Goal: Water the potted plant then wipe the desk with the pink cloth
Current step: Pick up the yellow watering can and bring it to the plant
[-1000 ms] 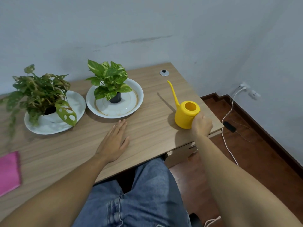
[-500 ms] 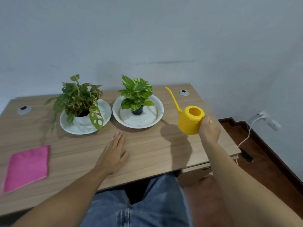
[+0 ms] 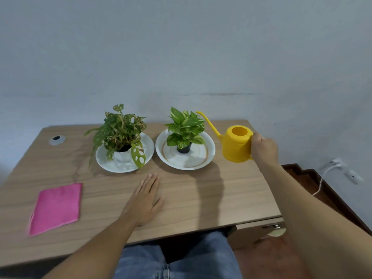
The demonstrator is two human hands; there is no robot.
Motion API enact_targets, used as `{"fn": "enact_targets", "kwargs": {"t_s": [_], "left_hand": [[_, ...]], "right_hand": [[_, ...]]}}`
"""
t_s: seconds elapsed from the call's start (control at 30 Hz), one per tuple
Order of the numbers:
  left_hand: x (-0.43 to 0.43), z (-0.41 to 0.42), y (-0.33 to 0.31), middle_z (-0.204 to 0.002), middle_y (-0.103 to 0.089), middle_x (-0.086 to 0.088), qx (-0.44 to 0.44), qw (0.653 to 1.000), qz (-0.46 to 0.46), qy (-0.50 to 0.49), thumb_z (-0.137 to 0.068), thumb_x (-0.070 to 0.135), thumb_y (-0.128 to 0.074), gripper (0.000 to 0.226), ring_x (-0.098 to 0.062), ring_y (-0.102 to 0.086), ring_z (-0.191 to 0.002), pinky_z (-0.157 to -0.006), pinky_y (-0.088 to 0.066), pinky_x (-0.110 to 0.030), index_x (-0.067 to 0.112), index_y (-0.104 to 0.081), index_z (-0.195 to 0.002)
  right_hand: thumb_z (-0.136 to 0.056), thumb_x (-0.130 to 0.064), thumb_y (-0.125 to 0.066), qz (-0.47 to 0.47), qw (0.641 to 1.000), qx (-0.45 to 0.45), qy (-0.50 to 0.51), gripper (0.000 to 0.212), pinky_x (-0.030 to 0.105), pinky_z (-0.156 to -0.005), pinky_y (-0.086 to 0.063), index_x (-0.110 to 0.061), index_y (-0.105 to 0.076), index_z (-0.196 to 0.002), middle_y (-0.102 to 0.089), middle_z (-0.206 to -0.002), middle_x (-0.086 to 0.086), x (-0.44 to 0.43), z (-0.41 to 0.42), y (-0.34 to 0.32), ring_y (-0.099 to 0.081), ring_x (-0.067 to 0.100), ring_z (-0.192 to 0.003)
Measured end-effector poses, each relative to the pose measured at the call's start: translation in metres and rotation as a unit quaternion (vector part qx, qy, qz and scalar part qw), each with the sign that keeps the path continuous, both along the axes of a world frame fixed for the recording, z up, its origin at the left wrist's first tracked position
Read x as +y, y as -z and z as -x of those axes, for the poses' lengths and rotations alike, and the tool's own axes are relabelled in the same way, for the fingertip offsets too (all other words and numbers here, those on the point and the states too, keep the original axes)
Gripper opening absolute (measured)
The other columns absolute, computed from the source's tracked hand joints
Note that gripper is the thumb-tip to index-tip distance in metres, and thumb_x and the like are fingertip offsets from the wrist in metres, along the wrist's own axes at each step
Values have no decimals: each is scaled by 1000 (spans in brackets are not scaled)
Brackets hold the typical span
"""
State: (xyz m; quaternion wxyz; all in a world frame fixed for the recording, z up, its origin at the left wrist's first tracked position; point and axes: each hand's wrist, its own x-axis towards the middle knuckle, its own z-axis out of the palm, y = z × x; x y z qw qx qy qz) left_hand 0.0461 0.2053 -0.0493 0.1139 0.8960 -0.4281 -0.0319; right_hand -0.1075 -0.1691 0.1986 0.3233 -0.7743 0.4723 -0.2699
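Right hand (image 3: 264, 150) closed on yellow watering can (image 3: 237, 144), lifted beside potted plant (image 3: 186, 130); left hand (image 3: 145, 200) flat, fingers together. Pink cloth (image 3: 57, 207) on desk (image 3: 231, 198). Risk, apparently: early tilt spilling onto wood.

Our right hand (image 3: 264, 150) grips the yellow watering can (image 3: 236, 146) off the table (image 3: 231, 198), spout aimed at the potted plant (image 3: 185, 130) just left of it. Left hand (image 3: 145, 201) rests flat, pink cloth (image 3: 57, 207) further left.

Both forearms are bare with no sleeves, the left hand (image 3: 145, 200) and right hand (image 3: 264, 150) wear nothing, and blue denim jeans (image 3: 177, 258) fill the lower centre.
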Motion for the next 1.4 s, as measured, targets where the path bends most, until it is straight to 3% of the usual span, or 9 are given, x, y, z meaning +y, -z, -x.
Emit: {"fn": "enact_targets", "kwargs": {"t_s": [0.23,0.37,0.57,0.63,0.77,0.97,1.1,1.23,1.4], "left_hand": [[4,-1,-2,-186,5,1,-11,1000,9,9,-114,64,-25,83,-13,12,-171,-137,2,-38,14,-4,-177],[5,-4,-3,-186,5,2,-8,1000,4,9,-114,65,-24,83,-13,11,-171,-137,2,-38,15,-5,-178],[6,-4,-3,-186,9,4,-7,1000,2,6,-113,65,-23,83,-13,10,-171,-136,3,-37,17,-3,-177],[6,-4,-3,-186,9,4,3,1000,0,3,-113,66,-23,83,-12,12,-171,-137,4,-37,18,-2,-178],[-1,-5,-11,-187,-1,3,32,999,10,-27,-109,67,-25,86,-14,0,-172,-138,-8,-39,19,-5,-178],[-21,-21,-47,-184,-19,-7,82,991,72,-73,-115,55,-38,78,-23,-19,-170,-135,-22,-42,14,-15,-177],[-43,-39,-67,-184,-19,2,163,965,164,-123,-114,60,-40,78,-19,-18,-170,-136,-24,-46,20,-18,-177],[-72,-57,-82,-175,-42,5,232,927,258,-141,-108,59,-50,73,-22,-37,-162,-130,-36,-49,29,-33,-172],[-96,-63,-78,-175,-42,-9,271,918,219,-190,-110,38,-65,82,-35,-41,-159,-126,-36,-43,17,-21,-176]], "right_hand": [[-106,-31,-44,15,1000,-1,-13,52,40,-67,-38,11,-61,-80,-64,-81,28,4,-13,-29,-60,41,-82],[-106,-31,-45,17,999,9,-31,52,39,-56,-34,13,-61,-83,-54,-66,14,8,-20,-39,-53,37,-76],[-104,-32,-44,35,997,13,-66,46,38,-63,-40,-3,-55,-70,-55,-67,14,8,-20,-41,-53,33,-72],[-104,-33,-44,32,997,12,-69,49,41,-65,-42,0,-58,-71,-56,-69,16,9,-17,-40,-53,32,-72],[-104,-33,-45,23,998,13,-61,53,43,-66,-42,11,-60,-79,-58,-72,21,10,-10,-35,-53,34,-73],[-101,-34,-46,-12,999,-20,-44,48,43,-65,-40,-6,-47,-61,-54,-67,18,12,2,-25,-52,32,-71],[-98,-39,-46,-77,994,-67,-24,49,38,-62,-40,-2,-54,-66,-62,-74,28,15,6,-18,-57,32,-71],[-103,-36,-48,-120,986,-114,1,49,33,-56,-39,-5,-55,-65,-59,-71,16,22,2,-13,-62,32,-73],[-103,-39,-48,-146,978,-150,15,50,36,-64,-44,-12,-54,-61,-57,-66,10,27,-2,-7,-65,32,-74]]}}
